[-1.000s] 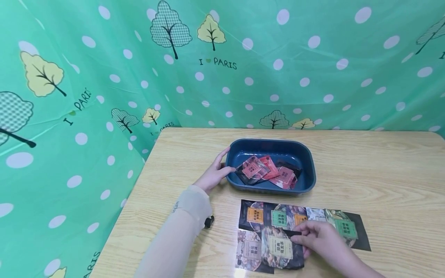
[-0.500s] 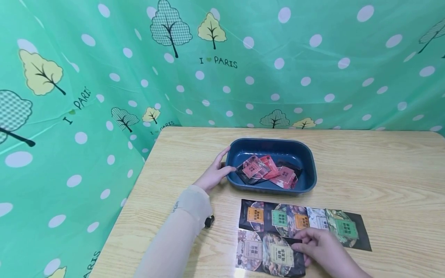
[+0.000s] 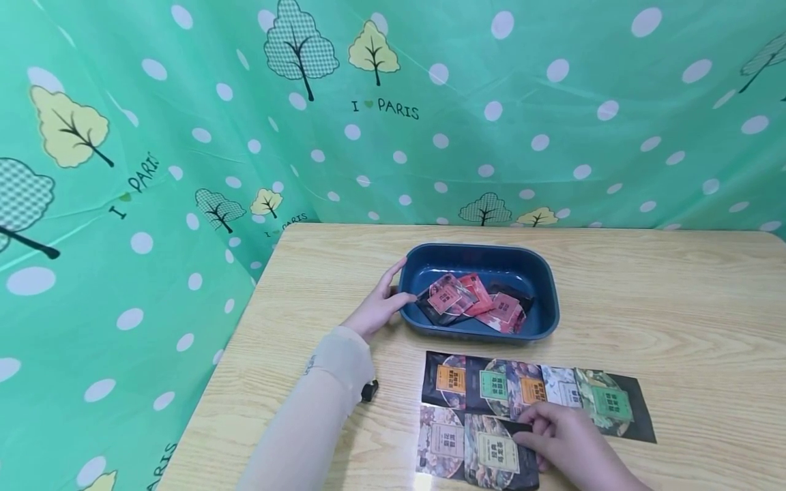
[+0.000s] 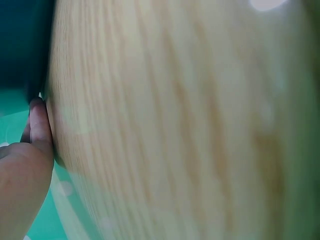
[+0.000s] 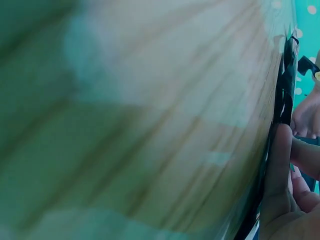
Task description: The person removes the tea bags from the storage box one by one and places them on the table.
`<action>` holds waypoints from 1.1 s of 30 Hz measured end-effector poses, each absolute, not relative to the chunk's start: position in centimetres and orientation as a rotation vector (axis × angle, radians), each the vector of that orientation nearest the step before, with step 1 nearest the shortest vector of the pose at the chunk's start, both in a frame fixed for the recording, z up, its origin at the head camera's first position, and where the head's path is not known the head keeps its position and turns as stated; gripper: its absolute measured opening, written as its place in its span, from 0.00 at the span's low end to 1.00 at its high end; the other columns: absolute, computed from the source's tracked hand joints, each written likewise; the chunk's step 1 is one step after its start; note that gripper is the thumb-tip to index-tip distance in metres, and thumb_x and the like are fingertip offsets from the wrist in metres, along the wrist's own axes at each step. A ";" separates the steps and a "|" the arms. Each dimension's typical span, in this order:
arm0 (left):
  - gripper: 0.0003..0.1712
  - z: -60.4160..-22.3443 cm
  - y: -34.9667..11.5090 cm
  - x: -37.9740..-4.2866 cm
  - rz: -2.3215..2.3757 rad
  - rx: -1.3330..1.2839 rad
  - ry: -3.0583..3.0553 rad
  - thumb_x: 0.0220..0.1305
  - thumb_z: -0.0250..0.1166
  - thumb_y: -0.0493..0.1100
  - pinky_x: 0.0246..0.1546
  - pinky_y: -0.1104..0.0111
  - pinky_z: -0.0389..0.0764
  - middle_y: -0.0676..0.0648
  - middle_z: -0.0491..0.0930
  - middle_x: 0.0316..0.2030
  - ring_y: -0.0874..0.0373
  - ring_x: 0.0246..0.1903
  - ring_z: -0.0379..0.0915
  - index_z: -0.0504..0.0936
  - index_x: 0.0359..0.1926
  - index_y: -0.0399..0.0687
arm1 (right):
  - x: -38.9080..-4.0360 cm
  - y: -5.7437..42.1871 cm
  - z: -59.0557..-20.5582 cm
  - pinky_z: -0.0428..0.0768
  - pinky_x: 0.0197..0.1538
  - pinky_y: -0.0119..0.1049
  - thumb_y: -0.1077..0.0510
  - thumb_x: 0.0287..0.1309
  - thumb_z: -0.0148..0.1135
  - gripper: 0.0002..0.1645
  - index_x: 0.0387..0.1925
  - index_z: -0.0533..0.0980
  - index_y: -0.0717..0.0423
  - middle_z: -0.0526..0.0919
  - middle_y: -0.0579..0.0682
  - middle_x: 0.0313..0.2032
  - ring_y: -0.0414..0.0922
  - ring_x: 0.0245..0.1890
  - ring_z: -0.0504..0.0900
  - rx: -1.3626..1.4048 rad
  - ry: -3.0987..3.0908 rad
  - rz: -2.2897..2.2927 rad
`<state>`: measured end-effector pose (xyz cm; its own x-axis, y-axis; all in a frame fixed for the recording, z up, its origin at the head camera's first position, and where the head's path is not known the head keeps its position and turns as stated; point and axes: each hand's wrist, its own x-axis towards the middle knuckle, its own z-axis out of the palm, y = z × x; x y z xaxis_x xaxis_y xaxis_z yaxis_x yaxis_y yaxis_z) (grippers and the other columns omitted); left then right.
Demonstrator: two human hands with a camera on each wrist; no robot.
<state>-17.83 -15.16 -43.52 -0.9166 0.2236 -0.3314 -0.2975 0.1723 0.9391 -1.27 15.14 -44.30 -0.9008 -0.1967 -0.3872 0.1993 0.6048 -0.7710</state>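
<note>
My right hand (image 3: 568, 440) pinches the right edge of a black food packet with a pale label (image 3: 494, 450), thumb on top. This packet lies just right of a packet with a greyish-pink label (image 3: 445, 441). In the right wrist view, the right fingers (image 5: 277, 170) are at the dark packet edges, close to the wood. My left hand (image 3: 381, 305) rests against the left end of a dark blue bin (image 3: 546, 262). Its thumb touches the rim and its fingers are spread along the outer wall. Several red-labelled packets (image 3: 445, 296) lie inside the bin.
Behind the pinched packet lies a row of packets, with an orange-labelled one (image 3: 451, 378) at the left and a green-labelled one (image 3: 610, 404) at the right. A green patterned curtain (image 3: 430, 170) hangs behind the wooden table (image 3: 675, 300).
My right hand has drawn the pale-labelled packet slightly toward me and flatter, uncovering the bottom of the row behind. The left hand and bin have stayed put.
</note>
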 end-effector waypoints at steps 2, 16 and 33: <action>0.46 -43.5 -15.2 -17.8 1.796 -0.069 2.060 0.63 0.63 0.43 0.71 0.46 0.56 0.37 0.69 0.65 0.46 0.65 0.67 0.53 0.74 0.83 | -1.3 15.1 -44.3 0.77 0.22 0.33 0.57 0.51 0.73 0.13 0.37 0.82 0.58 0.76 0.47 0.20 0.41 0.15 0.77 -0.009 2.412 -1.203; 0.45 -43.5 -15.2 -17.8 1.796 -0.051 2.061 0.63 0.62 0.43 0.70 0.46 0.57 0.36 0.70 0.64 0.46 0.64 0.68 0.52 0.74 0.81 | -1.6 14.2 -44.3 0.65 0.24 0.30 0.56 0.44 0.78 0.13 0.31 0.81 0.47 0.72 0.44 0.18 0.39 0.18 0.67 0.067 2.611 -0.927; 0.45 -43.4 -15.2 -17.8 1.774 -0.085 2.065 0.64 0.63 0.43 0.71 0.44 0.54 0.37 0.69 0.65 0.46 0.66 0.65 0.53 0.73 0.83 | -2.7 15.2 -41.5 0.69 0.26 0.29 0.55 0.52 0.73 0.06 0.29 0.81 0.48 0.74 0.43 0.21 0.36 0.21 0.69 0.006 2.620 -1.090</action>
<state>-17.84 -15.18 -43.45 -0.9120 0.2194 -0.3465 -0.3096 0.1858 0.9325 -2.73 15.19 -41.48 -0.9543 -0.1108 -0.2774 0.1187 0.7115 -0.6926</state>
